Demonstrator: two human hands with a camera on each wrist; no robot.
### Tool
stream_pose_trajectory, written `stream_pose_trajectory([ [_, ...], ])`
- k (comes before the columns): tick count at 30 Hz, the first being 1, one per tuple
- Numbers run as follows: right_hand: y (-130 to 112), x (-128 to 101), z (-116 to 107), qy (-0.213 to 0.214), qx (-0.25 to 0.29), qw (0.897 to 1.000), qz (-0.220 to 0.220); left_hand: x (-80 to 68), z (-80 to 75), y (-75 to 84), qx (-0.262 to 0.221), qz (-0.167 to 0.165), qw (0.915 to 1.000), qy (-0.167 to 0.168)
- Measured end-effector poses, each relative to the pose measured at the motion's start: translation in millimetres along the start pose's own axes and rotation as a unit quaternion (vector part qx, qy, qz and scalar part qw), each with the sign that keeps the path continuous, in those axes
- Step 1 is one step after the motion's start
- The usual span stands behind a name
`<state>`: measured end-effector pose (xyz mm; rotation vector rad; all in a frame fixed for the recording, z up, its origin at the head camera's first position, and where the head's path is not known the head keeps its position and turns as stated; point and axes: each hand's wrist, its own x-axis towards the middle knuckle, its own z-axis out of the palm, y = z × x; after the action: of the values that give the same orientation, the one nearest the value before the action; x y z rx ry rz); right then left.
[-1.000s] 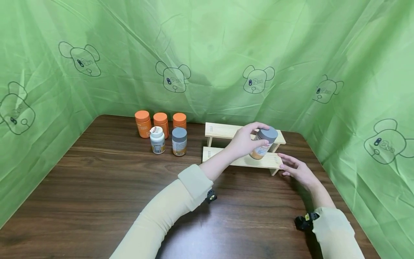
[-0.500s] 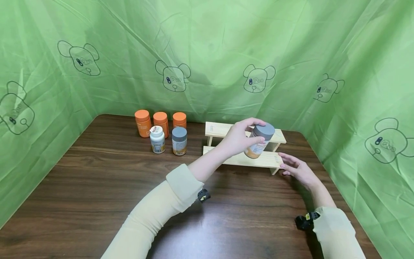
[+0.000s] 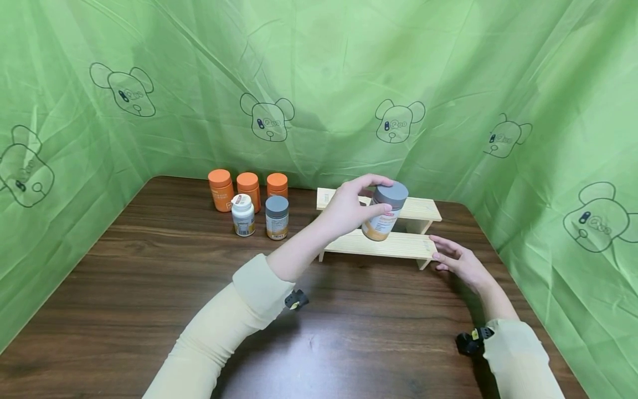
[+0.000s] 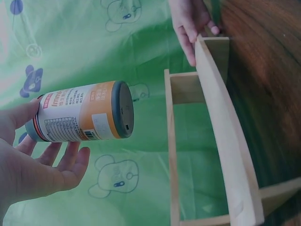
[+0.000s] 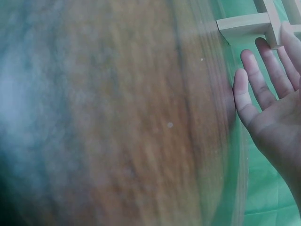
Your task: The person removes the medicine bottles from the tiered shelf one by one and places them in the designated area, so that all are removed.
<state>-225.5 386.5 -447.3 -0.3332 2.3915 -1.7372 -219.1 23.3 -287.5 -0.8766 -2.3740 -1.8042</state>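
- L hand (image 3: pixel 346 208) is gripping the gray-lidded bottle (image 3: pixel 382 213) w/ thumb and fingers curled round the body just below the lid; bottle is tilting, lid toward the rear right, held in the air above the front step of the wooden rack (image 3: pixel 399 245).
- L wrist view: bottle (image 4: pixel 82 117) is lying sideways in the grip, base facing the rack (image 4: pixel 225 136); orange-and-white label is showing, print too small to read.
- R hand (image 3: pixel 456 260) is resting w/ fingers straight, grip released, fingertips touching the right end of the rack's lower step, near the table's (image 3: pixel 149 288) right edge.
- R wrist view: R hand (image 5: pixel 268 103) is showing its palm, fingers reaching to the rack's end (image 5: pixel 244 23); rest of that view is blurring out.
- Rack is sitting at the rear right of the table, two steps, both bare.
- Toward the rear edge, left of the rack: three orange bottles (image 3: pixel 247 188) are standing in a row; just in front, a white bottle (image 3: pixel 242 215) and a second gray-lidded bottle (image 3: pixel 276 217), all upright.
- Green sheet (image 3: pixel 319 83) w/ bear outlines is hanging behind and at both sides of the table.
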Motion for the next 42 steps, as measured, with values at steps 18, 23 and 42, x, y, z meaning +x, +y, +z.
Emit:
stream_pose_trajectory([
  [18,-1,1,0,0.0,0.001,1.0,0.002,-27.2,-55.7,2.0,0.011,-0.018,0.9996,0.018],
  [23,1,0,0,-0.001,0.007,1.0,-0.004,-35.2,-68.7,2.1,0.007,-0.007,0.9997,0.022],
  [42,-11,-3,3,-0.001,0.001,1.0,0.002,-66.5,-123.6,-0.5,-0.004,0.051,0.9945,0.091],
])
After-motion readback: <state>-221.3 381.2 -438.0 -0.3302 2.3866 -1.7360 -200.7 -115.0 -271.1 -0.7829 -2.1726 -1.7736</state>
